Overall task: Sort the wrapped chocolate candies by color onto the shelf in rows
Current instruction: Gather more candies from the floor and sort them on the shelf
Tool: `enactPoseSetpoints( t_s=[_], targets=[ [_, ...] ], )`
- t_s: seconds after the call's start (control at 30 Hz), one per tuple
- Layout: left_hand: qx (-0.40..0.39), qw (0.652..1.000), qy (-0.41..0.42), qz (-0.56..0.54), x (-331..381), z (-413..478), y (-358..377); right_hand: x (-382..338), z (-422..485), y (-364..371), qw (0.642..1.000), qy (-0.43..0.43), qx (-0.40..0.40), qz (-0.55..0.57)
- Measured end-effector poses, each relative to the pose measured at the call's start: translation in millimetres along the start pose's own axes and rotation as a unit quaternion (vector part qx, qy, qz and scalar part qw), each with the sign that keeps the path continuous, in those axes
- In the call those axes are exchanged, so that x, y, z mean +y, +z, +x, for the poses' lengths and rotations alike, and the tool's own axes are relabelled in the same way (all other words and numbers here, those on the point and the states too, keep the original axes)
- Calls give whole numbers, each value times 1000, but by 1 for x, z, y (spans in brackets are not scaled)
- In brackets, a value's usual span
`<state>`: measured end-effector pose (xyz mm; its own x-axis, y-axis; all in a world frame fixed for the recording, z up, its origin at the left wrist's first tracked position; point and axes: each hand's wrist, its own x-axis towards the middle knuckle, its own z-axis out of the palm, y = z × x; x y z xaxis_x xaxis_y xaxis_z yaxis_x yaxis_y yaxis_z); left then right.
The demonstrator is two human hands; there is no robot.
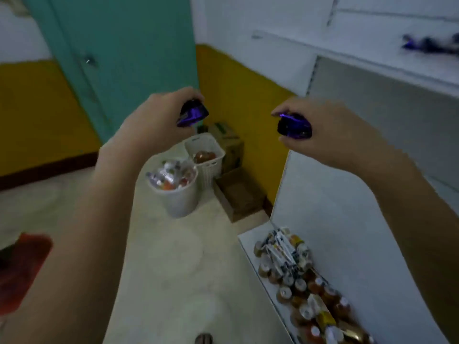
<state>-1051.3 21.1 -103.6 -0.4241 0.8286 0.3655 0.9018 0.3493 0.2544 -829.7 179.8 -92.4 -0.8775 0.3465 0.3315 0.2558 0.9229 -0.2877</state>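
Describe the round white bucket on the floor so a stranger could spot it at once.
Start at the teal door and look down to the pale floor near the yellow wall corner. Two white containers stand there side by side. The round white bucket is the nearer, smooth-sided one, heaped with shiny mixed wrappers, unlike the square slotted basket behind it, which holds something reddish brown.

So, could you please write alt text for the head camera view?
Left hand and right hand each hold a purple candy, raised above the floor. More purple candies lie on the upper shelf at right.
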Motion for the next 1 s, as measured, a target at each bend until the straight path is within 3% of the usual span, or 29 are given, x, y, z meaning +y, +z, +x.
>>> enactPoseSetpoints(
  t_s=[0.1, 0.2, 0.33, 0.47, 0.67, 0.87, 0.93, 1.0],
  targets=[
    [26, 988, 142, -62, 17, 84, -15, 4, 25, -38, 994, 58, 81, -44],
    [-6, 958, 246, -144, 52, 155, -11, 8, 25, -74, 977, 140, 132, -96],
    [-71, 892, 373, -246, 112, 217, 0, 18, 11, -121, 949, 257, 134, -123],
    [-126, 846, 459, -241, 195, 273, 20, 66, 1, -166, 903, 413, 79, -95],
    [-220, 817, 474, -245, 289, 328, 67, 161, 2, -194, 872, 468, 70, -125],
    [-388, 757, 437, -292, 324, 361, 93, 207, 0, -201, 866, 493, 63, 56],
    [-414, 748, 432, -287, 326, 372, 98, 219, -3, -201, 854, 483, 121, 148],
    [-421, 747, 436, -273, 327, 378, 108, 226, -6, -200, 817, 475, 188, 267]
  ],
)
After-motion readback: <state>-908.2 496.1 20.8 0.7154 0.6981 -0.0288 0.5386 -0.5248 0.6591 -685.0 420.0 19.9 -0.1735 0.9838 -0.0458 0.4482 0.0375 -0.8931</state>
